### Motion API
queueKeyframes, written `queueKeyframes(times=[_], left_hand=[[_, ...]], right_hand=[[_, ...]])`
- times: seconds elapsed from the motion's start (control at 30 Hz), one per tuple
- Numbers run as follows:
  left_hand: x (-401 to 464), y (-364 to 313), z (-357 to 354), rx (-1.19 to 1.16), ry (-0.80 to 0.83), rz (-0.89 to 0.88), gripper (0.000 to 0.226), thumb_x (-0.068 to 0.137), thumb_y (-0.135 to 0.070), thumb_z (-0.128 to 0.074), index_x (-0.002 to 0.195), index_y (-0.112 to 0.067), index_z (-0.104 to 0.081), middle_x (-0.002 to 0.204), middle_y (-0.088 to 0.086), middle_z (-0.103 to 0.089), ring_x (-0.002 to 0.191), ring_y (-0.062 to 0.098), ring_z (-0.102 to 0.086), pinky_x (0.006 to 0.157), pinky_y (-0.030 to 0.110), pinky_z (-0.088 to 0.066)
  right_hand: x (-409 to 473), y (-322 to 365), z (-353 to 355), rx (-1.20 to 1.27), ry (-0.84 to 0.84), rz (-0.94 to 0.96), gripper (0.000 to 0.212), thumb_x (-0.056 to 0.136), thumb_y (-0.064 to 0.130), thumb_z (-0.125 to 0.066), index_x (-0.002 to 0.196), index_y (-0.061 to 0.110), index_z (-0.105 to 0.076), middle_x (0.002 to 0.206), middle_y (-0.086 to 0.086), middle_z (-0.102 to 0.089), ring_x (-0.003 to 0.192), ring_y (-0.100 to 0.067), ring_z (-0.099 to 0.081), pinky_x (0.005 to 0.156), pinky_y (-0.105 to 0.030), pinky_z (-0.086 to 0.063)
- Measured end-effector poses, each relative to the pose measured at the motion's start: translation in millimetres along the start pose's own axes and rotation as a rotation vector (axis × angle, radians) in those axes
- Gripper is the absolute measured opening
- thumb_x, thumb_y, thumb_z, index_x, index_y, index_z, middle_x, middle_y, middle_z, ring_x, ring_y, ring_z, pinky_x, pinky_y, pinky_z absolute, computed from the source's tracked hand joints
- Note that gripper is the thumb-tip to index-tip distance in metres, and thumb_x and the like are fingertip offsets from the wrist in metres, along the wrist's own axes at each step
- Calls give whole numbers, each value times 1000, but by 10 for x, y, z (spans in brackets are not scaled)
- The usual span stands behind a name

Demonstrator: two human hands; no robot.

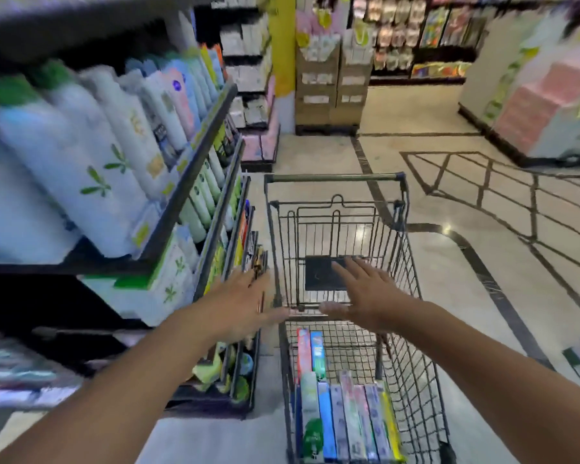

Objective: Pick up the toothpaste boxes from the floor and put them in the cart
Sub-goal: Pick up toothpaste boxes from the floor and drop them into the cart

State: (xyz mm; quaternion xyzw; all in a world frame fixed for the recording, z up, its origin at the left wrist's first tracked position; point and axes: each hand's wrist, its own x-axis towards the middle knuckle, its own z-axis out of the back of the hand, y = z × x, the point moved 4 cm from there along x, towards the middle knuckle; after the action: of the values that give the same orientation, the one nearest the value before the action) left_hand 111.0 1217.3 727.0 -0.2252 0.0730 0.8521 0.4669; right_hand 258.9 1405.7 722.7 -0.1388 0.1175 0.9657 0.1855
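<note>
Toothpaste boxes: a row of long, narrow cardboard cartons lies side by side in the near end of the cart, flat on the wire floor. Long axes run parallel to the cart's length, ends pointing toward and away from the camera. Faces are glossy print: green-white, blue, lilac, pink, yellow. Two more boxes, one red-pink and one blue, lie just beyond the row against the cart's left wall, same orientation.

Cart: dark wire mesh basket, square grid sides and floor. A folded wire child-seat flap with a flat dark panel stands at the far end, below a tubular handle bar.

Left hand: fingers extended and spread, palm down, holding nothing, at the cart's left rim beside the shelf edge. Contact with the rim cannot be determined owing to blur. Right hand: fingers straight, palm down, empty, over the basket interior near the dark panel.

Left of cart: metal shelving with slanted tiers, stocked with smooth plastic bottles, white, pale blue and green, heavily blurred.

Floor: polished pale stone tile with dark inlaid bands, reflective.

Far: cardboard display stands and hanging packaged goods, indistinct.
</note>
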Motion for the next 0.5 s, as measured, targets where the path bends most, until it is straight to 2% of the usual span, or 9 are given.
queueKeyframes(times=[0.2, 0.27, 0.37, 0.4, 0.5], left_hand=[[-1384, 754, -600, -94, -8, 115, 124, 55, -101, -3, 157, -29, -4, 164, 3, -9, 151, 26, -2, 119, 56, -7], [-1927, 1042, -826, -129, -29, 176, 123, 54, -101, -6, 155, -31, -11, 164, 3, -13, 151, 26, -3, 119, 54, -6], [-2777, 1518, -1129, -144, -66, 334, 104, 77, -88, -19, 158, -26, -4, 165, 5, -3, 152, 26, 3, 120, 53, -3], [-3062, 1716, -1242, -165, -83, 393, 101, 80, -87, -22, 158, -25, -5, 165, 6, -6, 152, 26, 1, 120, 54, -6], [-3976, 2239, -1547, -233, -167, 547, 118, 59, -99, -8, 153, -29, -21, 159, 6, -28, 148, 26, -18, 117, 55, -18]], right_hand=[[-462, 1396, -298, -65, 41, 143, 112, 66, 89, -12, 157, 27, 9, 164, -4, 14, 151, -24, 13, 119, -47, 2], [-616, 1919, -456, -87, 45, 221, 110, 69, 89, -13, 157, 27, 9, 164, -4, 14, 151, -24, 12, 119, -46, 2], [-792, 2755, -606, -133, 46, 343, 99, 82, 82, -26, 158, 26, 5, 165, -2, 11, 151, -23, 11, 120, -45, 1], [-843, 3043, -647, -152, 59, 382, 98, 83, 80, -27, 158, 25, 4, 165, -3, 11, 151, -22, 10, 120, -45, 0], [-1025, 3912, -769, -223, 68, 506, 99, 82, 80, -25, 158, 21, -2, 165, -5, 3, 152, -24, 2, 121, -45, -5]])
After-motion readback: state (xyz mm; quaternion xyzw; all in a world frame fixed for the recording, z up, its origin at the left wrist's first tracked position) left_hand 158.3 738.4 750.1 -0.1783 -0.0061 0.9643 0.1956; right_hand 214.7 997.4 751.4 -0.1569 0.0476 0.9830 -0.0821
